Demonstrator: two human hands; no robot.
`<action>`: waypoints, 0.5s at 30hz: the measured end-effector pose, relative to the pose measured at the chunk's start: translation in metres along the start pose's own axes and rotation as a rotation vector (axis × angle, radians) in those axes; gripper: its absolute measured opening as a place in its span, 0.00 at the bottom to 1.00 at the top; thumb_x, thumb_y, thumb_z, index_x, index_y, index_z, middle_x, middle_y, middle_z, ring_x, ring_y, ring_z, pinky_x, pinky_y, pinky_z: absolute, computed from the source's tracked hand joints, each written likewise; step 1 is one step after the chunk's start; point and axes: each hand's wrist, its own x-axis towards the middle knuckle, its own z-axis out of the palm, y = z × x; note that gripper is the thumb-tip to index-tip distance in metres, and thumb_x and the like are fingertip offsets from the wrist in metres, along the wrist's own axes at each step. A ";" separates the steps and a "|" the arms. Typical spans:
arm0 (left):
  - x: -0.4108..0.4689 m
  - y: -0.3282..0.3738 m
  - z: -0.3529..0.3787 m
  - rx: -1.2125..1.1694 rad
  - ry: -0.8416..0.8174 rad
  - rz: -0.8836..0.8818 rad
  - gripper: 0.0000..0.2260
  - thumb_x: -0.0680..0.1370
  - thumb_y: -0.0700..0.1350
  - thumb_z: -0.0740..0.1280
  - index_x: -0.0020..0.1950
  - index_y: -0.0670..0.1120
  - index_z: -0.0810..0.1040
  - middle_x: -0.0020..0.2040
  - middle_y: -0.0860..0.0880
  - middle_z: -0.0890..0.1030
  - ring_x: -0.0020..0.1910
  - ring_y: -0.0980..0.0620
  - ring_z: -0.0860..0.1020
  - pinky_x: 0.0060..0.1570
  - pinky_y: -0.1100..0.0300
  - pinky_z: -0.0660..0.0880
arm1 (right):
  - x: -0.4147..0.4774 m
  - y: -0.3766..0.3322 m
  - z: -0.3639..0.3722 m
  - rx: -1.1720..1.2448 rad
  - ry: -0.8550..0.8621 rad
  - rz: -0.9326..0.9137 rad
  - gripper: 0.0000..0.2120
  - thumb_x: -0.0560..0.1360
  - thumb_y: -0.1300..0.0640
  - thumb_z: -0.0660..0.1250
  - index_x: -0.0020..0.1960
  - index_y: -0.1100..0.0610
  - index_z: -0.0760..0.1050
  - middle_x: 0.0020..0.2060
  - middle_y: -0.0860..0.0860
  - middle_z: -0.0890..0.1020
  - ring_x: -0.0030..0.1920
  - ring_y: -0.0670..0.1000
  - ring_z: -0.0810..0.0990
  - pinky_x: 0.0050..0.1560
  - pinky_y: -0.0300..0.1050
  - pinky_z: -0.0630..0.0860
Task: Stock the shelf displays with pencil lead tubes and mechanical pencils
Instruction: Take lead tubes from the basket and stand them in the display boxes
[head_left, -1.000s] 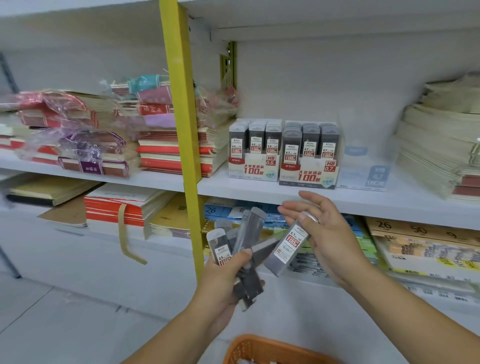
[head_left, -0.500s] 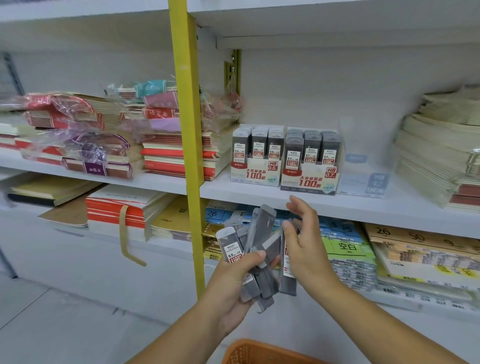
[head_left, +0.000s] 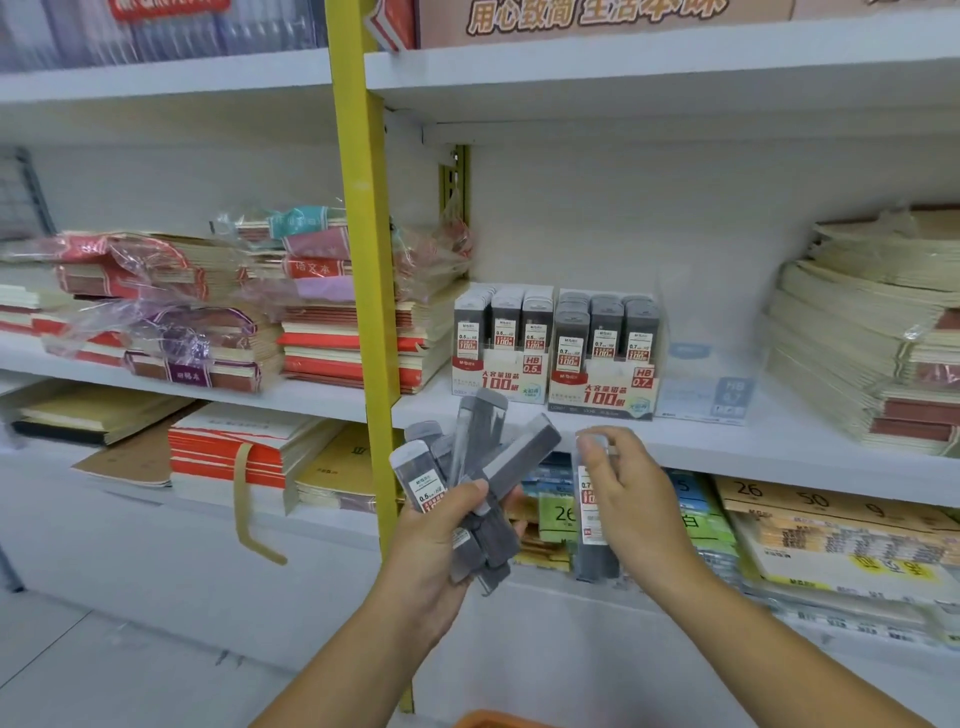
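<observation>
White shelf (head_left: 701, 441), yellow post (head_left: 363, 260); left grip (head_left: 441, 540) holds tube bunch (head_left: 482, 436), right grip (head_left: 631, 499) holds single tube (head_left: 592, 558)

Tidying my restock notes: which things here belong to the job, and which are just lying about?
Job: lead tubes in left hand, single tube in right hand, 0.5 display box, 0.7 display box.
Lying about: wrapped notebooks, paper stacks, yellow post.

Bright even light, soft shadows, motion blur, wide-angle edge bending

Notebook stacks (head_left: 322, 358), some in loose plastic wrap, lie behind a yellow upright post (head_left: 363, 260). Cream booklets (head_left: 841, 332) are piled far right. An orange basket (head_left: 493, 719) shows at the bottom edge.
</observation>
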 end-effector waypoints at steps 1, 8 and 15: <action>0.003 0.005 0.003 0.027 -0.007 0.023 0.26 0.70 0.42 0.73 0.68 0.45 0.75 0.55 0.37 0.85 0.46 0.45 0.86 0.40 0.48 0.83 | 0.009 -0.009 -0.010 0.014 0.021 -0.016 0.03 0.81 0.45 0.56 0.51 0.40 0.69 0.45 0.36 0.77 0.44 0.34 0.76 0.38 0.33 0.68; 0.033 0.037 0.036 -0.002 -0.083 0.151 0.14 0.78 0.37 0.68 0.62 0.49 0.77 0.53 0.43 0.87 0.52 0.45 0.86 0.42 0.50 0.83 | 0.107 -0.073 -0.098 0.155 0.219 -0.311 0.08 0.78 0.53 0.67 0.45 0.41 0.71 0.37 0.48 0.82 0.35 0.45 0.83 0.33 0.42 0.79; 0.056 0.033 0.039 -0.090 -0.063 0.181 0.10 0.70 0.41 0.72 0.48 0.53 0.86 0.49 0.43 0.87 0.50 0.45 0.86 0.46 0.48 0.84 | 0.150 -0.052 -0.087 -0.205 0.057 -0.344 0.10 0.74 0.55 0.72 0.40 0.41 0.73 0.38 0.45 0.81 0.36 0.42 0.82 0.33 0.33 0.77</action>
